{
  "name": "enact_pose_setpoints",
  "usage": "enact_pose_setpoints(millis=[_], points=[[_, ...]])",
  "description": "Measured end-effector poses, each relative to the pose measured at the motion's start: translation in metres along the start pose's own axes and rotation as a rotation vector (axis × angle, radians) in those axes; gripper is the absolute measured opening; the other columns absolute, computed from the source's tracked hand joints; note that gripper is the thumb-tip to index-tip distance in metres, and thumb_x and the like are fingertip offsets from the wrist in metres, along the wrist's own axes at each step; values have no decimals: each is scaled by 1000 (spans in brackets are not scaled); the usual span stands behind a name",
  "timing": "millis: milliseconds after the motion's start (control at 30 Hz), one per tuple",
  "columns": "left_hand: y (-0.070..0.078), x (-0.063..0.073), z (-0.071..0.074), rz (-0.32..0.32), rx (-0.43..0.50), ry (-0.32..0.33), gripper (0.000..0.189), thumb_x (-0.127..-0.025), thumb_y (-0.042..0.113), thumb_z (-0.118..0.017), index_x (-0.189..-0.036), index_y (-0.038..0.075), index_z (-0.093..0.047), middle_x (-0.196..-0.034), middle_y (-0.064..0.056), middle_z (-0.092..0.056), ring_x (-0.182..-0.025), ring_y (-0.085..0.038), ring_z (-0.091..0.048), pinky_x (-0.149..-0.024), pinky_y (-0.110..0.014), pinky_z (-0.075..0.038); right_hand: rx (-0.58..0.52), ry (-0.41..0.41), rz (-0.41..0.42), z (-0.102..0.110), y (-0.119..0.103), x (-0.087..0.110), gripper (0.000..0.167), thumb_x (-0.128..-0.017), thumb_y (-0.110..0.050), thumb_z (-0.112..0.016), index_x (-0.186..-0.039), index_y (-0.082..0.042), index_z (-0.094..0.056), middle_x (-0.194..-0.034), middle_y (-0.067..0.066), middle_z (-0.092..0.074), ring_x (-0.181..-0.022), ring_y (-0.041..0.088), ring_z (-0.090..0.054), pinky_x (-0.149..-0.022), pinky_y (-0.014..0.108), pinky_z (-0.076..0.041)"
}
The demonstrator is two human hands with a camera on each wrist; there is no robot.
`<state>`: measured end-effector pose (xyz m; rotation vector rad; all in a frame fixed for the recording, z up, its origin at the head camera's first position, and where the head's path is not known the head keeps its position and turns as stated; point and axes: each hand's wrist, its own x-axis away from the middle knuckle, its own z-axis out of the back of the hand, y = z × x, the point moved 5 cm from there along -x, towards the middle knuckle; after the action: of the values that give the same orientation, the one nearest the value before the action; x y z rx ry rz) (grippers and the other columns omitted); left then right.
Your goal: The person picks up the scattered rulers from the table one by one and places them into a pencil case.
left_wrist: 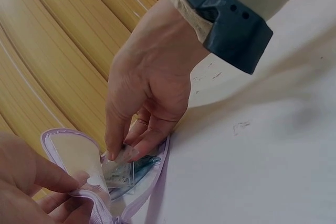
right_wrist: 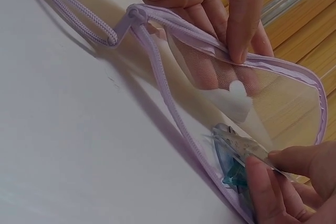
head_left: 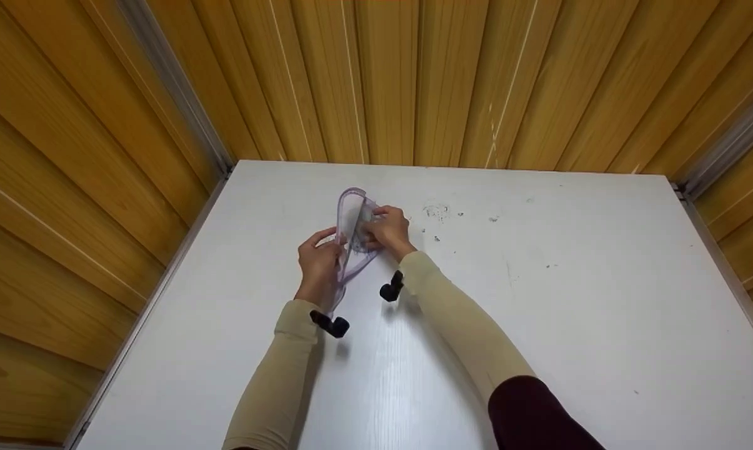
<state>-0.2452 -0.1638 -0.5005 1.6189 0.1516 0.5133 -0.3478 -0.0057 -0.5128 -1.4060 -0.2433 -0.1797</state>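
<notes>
A see-through mesh zipper pouch [head_left: 350, 209] with lilac edging is held up over the white table, its zipper undone. My left hand [head_left: 319, 259] pinches one zipper edge between thumb and fingers, spreading the mouth. At the opposite side, my right hand [head_left: 392, 230] reaches into the opening and pinches a small clear plastic packet [right_wrist: 242, 145]. Beneath that packet, inside the pouch, lies something teal and blue [right_wrist: 235, 174]; its kind cannot be told. A white heart-shaped patch [right_wrist: 237, 100] marks the mesh. From the zipper slider [right_wrist: 125, 27] trails a lilac cord loop [right_wrist: 68, 9].
The white table [head_left: 570, 312] carries dark scuff marks [head_left: 437, 212] to the right of the hands. Yellow wood-look panels [head_left: 388, 81] rise behind it and along both sides. A black camera mount [head_left: 330, 324] sits on each wrist.
</notes>
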Motion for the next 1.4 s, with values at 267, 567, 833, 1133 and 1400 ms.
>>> enact_pose_setpoints(millis=[267, 567, 833, 1133, 1400], points=[[0, -1, 0, 3, 12, -7, 45, -87, -8, -62, -129, 7, -70, -109, -17, -75, -67, -17, -55, -51, -24, -39, 47, -3, 15, 1, -4, 2, 45, -83, -5, -81, -125, -3, -63, -84, 15, -71, -59, 21, -71, -52, 34, -58], [-2, -1, 0, 12, 19, -8, 46, -86, -7, -62, -129, 7, -70, -106, -15, -76, -71, -19, -56, -52, -24, -38, 109, -11, 28, 3, -5, 3, 46, -84, -6, -81, -126, -2, -64, -82, 14, -72, -59, 19, -70, -53, 34, -58], [0, 2, 0, 4, 2, -1, 43, -87, -6, -62, -127, 9, -71, -107, -16, -75, -71, -19, -56, -54, -25, -39, 165, -7, 28, 6, -6, 3, 39, -85, -10, -81, -121, -1, -67, -77, 11, -71, -53, 16, -66, -50, 31, -56], [2, 2, 0, -34, -27, 10, 46, -86, -8, -61, -128, 7, -71, -107, -15, -76, -72, -19, -59, -55, -25, -40, 335, 32, 93, 12, -14, 7, 19, -88, -15, -78, -104, -5, -76, -80, 8, -73, -51, 12, -62, -48, 24, -50], [0, 3, -1, -17, -28, 10, 43, -87, -5, -61, -127, 8, -71, -106, -16, -76, -73, -20, -58, -56, -26, -40, 342, 37, 107, 14, -15, 9, 15, -88, -13, -78, -100, -4, -78, -86, 8, -74, -57, 12, -63, -50, 26, -52]])
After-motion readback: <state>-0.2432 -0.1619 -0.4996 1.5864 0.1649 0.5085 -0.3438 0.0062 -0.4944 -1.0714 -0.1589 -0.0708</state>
